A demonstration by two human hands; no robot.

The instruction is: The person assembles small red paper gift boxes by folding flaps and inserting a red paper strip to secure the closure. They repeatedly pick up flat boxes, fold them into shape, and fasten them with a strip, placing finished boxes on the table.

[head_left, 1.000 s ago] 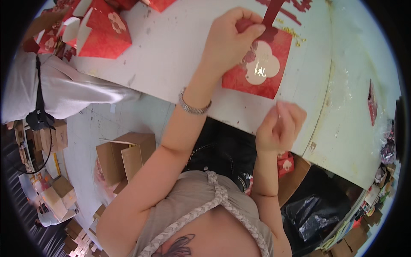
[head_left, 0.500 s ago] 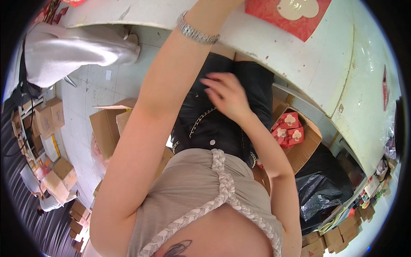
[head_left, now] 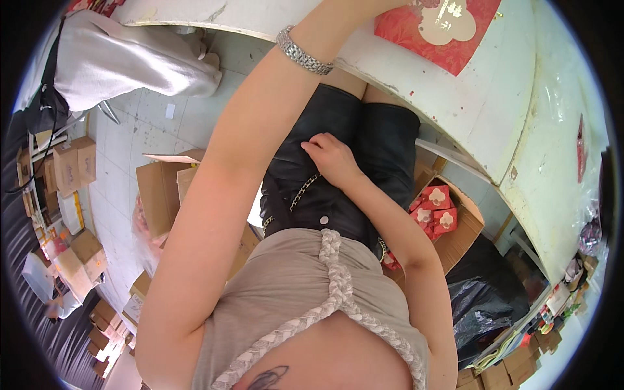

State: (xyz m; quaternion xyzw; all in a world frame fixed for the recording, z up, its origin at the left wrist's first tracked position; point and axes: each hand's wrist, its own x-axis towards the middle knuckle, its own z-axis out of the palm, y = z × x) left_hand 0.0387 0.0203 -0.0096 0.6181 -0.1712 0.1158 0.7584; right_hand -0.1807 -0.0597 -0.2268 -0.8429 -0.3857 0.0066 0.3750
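My left forearm, with a silver metal-link watch band or bracelet (head_left: 303, 52) at the wrist, reaches up across the white table. My left hand (head_left: 385, 5) is mostly cut off by the top edge, so its fingers are hidden. It is beside a red paper piece (head_left: 448, 49), patterned, with a cream flower-shaped patch and gold print. Over my lap, in front of the black shorts (head_left: 383, 143), my right hand (head_left: 333, 160) has its fingers curled together. Whatever they hold, if anything, cannot be seen.
The white table (head_left: 468, 123) curves along the top and right. An open carton (head_left: 465, 234) beneath holds several small red packets (head_left: 434, 211). Another carton (head_left: 156, 198) stands at my left, a black plastic bag (head_left: 487, 292) at my right. A person in pale trousers (head_left: 130, 62) is at upper left.
My right hand was blurred with fingers spread; now the fingers are curled in and it sits slightly lower and left. The red paper piece shows more fully in view.
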